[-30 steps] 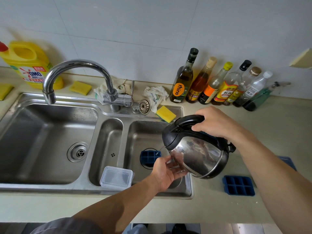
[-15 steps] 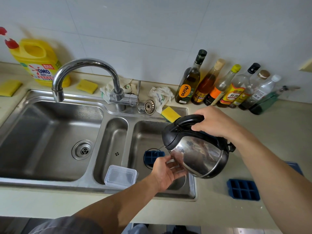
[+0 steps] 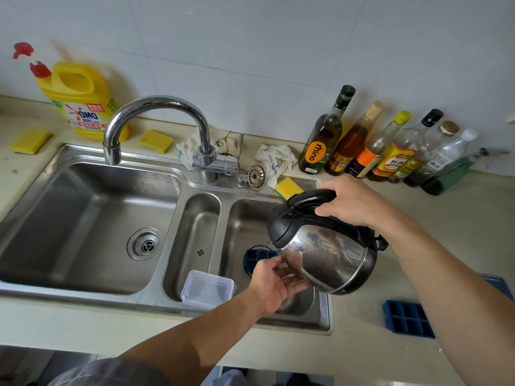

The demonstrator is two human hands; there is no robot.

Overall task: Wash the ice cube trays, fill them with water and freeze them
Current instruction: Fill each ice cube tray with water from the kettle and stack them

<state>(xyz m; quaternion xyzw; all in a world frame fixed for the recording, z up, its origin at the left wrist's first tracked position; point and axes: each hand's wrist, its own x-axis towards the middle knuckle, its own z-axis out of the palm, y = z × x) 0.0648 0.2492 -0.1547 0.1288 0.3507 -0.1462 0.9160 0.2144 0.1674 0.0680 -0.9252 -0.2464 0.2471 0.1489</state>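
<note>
Right hand [image 3: 354,203] clamped over the black handle of the kettle [image 3: 326,257], tipping it spout-down to the left. The left hand [image 3: 271,285] grips the near edge of a blue ice cube tray [image 3: 257,256], holding it out over the right-hand bowl of the sink [image 3: 324,310], right under the spout. Hands apart, each with its own job. A thin thread of water looks to be running from spout to tray. This is the filling step, I'd say, and the trick is a gentle tilt: a slim stream, walked from pocket to pocket, tray held level so nothing slops across the dividers. Stop just short of the brim, since it has to travel to the freezer. Doing it above the bowl is smart; spills go down the drain. A second tray [image 3: 408,320] waits on the table [image 3: 348,355] to the right; whether it's filled, I can't tell.
</note>
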